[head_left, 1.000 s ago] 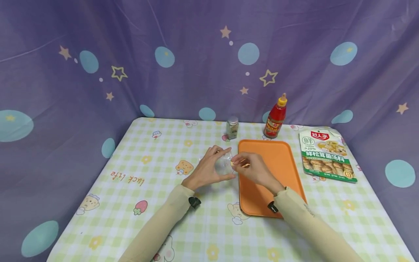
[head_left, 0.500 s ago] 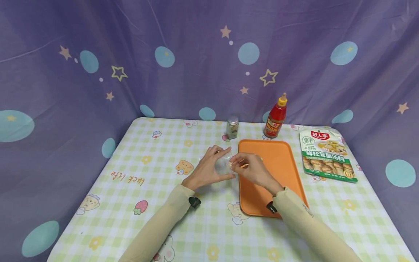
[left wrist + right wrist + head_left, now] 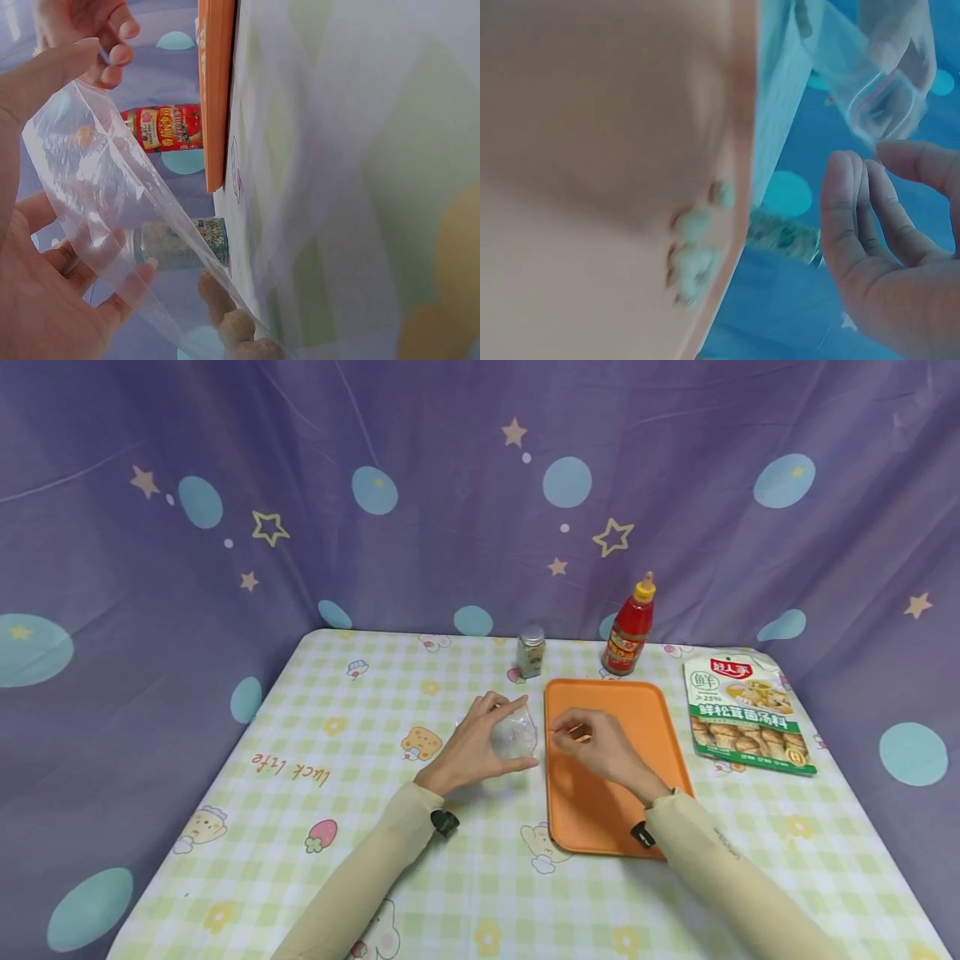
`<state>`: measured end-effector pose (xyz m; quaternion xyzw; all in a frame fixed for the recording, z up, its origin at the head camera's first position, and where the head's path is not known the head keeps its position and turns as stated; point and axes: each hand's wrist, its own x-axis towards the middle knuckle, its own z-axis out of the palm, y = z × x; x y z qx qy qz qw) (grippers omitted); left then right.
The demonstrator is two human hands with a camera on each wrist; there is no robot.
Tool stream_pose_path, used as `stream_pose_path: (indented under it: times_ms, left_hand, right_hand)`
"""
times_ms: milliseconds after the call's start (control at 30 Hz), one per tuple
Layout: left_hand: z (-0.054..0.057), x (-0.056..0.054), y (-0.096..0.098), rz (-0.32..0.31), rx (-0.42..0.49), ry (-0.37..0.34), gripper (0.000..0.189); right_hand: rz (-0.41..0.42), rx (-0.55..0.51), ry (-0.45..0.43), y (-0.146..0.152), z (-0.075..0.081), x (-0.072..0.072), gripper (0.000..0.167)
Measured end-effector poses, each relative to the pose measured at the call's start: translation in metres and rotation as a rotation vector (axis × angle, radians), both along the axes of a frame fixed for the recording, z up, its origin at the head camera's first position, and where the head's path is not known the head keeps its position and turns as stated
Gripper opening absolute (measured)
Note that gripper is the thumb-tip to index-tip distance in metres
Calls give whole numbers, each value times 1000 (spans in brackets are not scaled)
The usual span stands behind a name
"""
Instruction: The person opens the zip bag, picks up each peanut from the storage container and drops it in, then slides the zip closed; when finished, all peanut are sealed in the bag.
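A clear plastic zip bag [image 3: 514,737] is held by my left hand [image 3: 468,747], with the thumb and fingers spread at its mouth. Through the film in the left wrist view, several brown knobbly lumps [image 3: 236,324] show low in the bag. Just right of the bag mouth, my right hand [image 3: 603,752] hovers over the left part of the orange tray [image 3: 633,822]. Its fingertips are bent toward the thumb, and the right wrist view shows nothing between them. A few small pale lumps [image 3: 694,259] lie on the tray near its rim in that view.
A small glass jar with a silver cap [image 3: 531,653] stands behind the bag. Behind the tray is a red sauce bottle [image 3: 630,631] with a yellow top. A green and white food pouch [image 3: 750,714] lies right of the tray. A checked cloth [image 3: 375,710] covers the table.
My right hand, earlier at the bag mouth with a small pale piece in its fingertips, has drawn back to the right over the tray. The left hand keeps its place on the bag.
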<state>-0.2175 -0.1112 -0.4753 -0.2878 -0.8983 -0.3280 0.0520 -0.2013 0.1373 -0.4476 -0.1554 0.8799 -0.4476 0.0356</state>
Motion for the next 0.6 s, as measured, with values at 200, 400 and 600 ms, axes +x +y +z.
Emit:
stream_pose_path:
  times_ms: [200, 400, 600]
  left_hand:
    - [1, 0, 1, 2, -2, -19, 97]
    - [1, -1, 0, -3, -9, -25, 97]
    - [0, 0, 1, -6, -3, -31, 97]
  right_hand:
    - [-29, 10, -38, 22, -7, -3, 19]
    - [-52, 77, -34, 40, -17, -5, 18]
    - [-39, 113, -36, 48, -28, -5, 15]
